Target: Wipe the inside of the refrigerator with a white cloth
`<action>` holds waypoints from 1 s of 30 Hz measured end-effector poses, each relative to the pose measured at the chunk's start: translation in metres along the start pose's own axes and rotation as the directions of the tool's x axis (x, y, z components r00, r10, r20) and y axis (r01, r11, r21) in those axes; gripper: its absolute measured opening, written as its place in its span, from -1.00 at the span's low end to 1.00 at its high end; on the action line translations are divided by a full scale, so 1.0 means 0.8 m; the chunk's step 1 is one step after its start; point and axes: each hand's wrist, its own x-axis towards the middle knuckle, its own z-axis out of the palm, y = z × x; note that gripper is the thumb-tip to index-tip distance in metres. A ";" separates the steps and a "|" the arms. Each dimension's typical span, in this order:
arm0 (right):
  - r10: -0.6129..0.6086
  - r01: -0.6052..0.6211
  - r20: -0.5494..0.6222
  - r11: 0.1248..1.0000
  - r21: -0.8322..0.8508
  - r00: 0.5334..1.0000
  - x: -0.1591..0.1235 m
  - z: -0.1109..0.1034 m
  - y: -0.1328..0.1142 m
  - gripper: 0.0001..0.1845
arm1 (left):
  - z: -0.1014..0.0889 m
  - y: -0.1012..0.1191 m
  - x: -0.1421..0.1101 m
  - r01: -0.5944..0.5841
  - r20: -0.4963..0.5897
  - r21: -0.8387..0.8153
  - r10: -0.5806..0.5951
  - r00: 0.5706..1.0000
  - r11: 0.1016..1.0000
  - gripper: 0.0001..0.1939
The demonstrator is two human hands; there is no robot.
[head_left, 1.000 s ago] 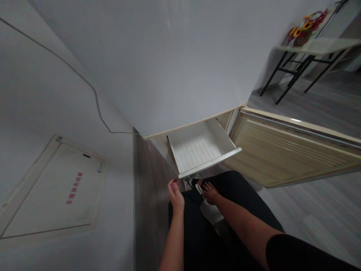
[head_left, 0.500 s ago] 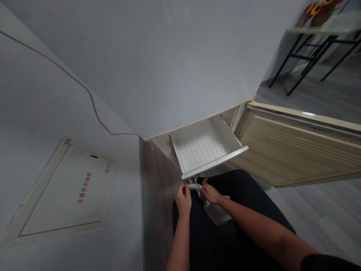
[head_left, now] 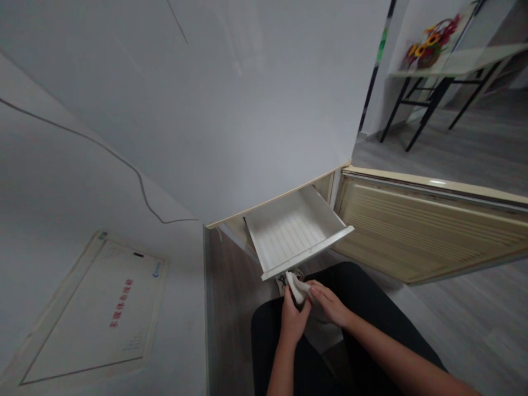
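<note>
A white cloth [head_left: 297, 288] is bunched between my two hands, just in front of the drawer and above my knees. My left hand [head_left: 294, 318] grips its left side, with thumb and fingers closed on it. On the other side my right hand [head_left: 329, 303] holds the cloth too, its fingers folded over the edge. The white drawer [head_left: 307, 254] is pulled out of the low compartment, with its ribbed bottom showing. Neither hand touches the drawer.
A cream door with a ribbed inner panel [head_left: 412, 225] stands swung out at the right. The wall on the left carries a cable [head_left: 142, 190] and a flat panel box [head_left: 94, 308] with red lettering. A table [head_left: 462, 61] with flowers [head_left: 429, 47] stands far right.
My hands have come closer together and moved slightly right, and the cloth has gone from stretched between them to bunched and raised. The camera view has shifted; the drawer remains pulled out.
</note>
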 end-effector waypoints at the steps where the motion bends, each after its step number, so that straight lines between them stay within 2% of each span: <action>1: 0.001 -0.001 0.008 1.000 0.005 1.000 0.002 0.003 -0.004 -0.50 | 0.004 0.002 0.000 -0.003 -0.028 -0.026 0.003 1.000 1.000 -0.30; 5: -0.045 0.045 0.042 0.999 -0.010 0.998 0.008 0.016 -0.023 -0.51 | 0.006 0.006 0.000 -0.015 -0.140 -0.068 0.006 0.990 0.998 -0.48; 7: -0.082 0.082 0.002 0.996 -0.029 0.997 0.009 0.017 -0.028 -0.51 | -0.002 0.005 0.000 0.017 -0.215 -0.025 -0.022 0.976 1.000 -0.62; 9: -0.095 0.092 -0.124 0.995 -0.028 0.988 0.011 0.013 -0.028 -0.51 | -0.013 0.004 -0.001 0.036 -0.291 0.037 -0.023 0.957 0.999 -0.68; 12: -0.092 0.105 -0.343 0.994 0.019 0.935 0.014 0.001 -0.025 -0.45 | -0.025 0.011 -0.001 0.016 -0.376 0.092 0.020 0.926 0.996 -0.71; 14: -0.086 0.105 -0.353 0.994 0.034 0.932 0.013 -0.006 -0.025 -0.41 | -0.026 0.022 -0.001 -0.006 -0.371 0.088 0.038 0.928 0.996 -0.72; 17: -0.042 0.046 -0.180 0.999 0.017 0.983 0.009 -0.006 -0.027 -0.54 | -0.019 0.043 0.001 -0.039 -0.334 0.055 0.055 0.941 0.998 -0.70; 19: -0.008 0.007 -0.088 1.000 -0.018 0.996 0.006 0.000 -0.029 -0.58 | -0.012 0.054 0.002 -0.053 -0.334 0.025 0.058 0.941 0.998 -0.67; 22: -0.008 -0.003 -0.104 0.995 -0.102 0.995 0.005 0.009 -0.032 -0.61 | -0.002 0.059 0.006 -0.044 -0.306 -0.038 0.030 0.952 0.998 -0.65; 27: -0.174 0.125 -0.137 0.943 -0.307 0.975 0.006 0.002 -0.038 -0.74 | 0.006 0.041 0.011 -0.001 -0.207 -0.114 -0.022 0.978 0.993 -0.53; 30: -0.233 0.177 -0.125 0.921 -0.347 0.964 0.005 -0.006 -0.037 -0.78 | 0.005 0.032 0.006 0.003 -0.117 -0.202 -0.027 0.993 0.979 -0.43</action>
